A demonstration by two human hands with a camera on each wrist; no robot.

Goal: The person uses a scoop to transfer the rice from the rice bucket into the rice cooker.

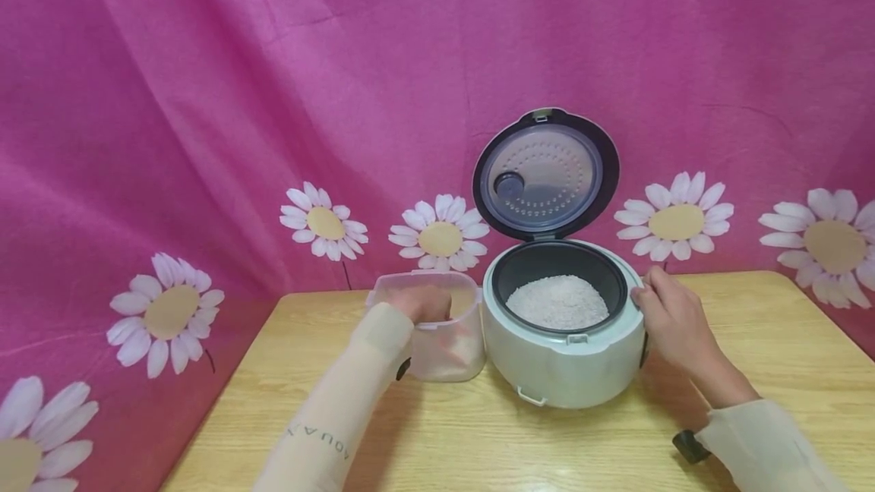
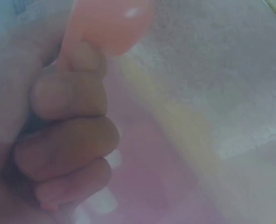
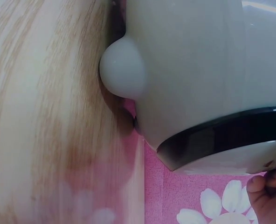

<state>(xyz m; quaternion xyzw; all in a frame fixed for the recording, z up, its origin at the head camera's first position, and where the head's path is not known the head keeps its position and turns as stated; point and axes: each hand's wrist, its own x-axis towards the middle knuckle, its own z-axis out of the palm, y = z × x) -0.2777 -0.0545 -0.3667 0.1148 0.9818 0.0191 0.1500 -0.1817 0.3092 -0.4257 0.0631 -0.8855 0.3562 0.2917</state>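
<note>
My left hand (image 1: 422, 301) reaches down into a clear plastic container (image 1: 458, 363) from above. In the left wrist view its curled fingers grip the handle of a pink scoop (image 2: 114, 28), with white rice (image 2: 217, 70) beside it in the container. Right of the container stands a pale green rice cooker (image 1: 567, 374), its lid (image 1: 540, 165) tipped up. A mound of white rice (image 1: 559, 302) lies in its dark inner pot (image 1: 519, 268). My right hand (image 1: 677, 317) holds the cooker's right side at the rim, thumb on top; fingertips (image 3: 257, 184) show under the edge in the right wrist view.
Container and cooker stand close together on a light wooden table (image 1: 738, 325). Right behind it hangs a pink cloth (image 1: 383, 97) with large white daisies, which also covers the left side. Dark wrist straps (image 1: 690, 446) sit on the sleeves.
</note>
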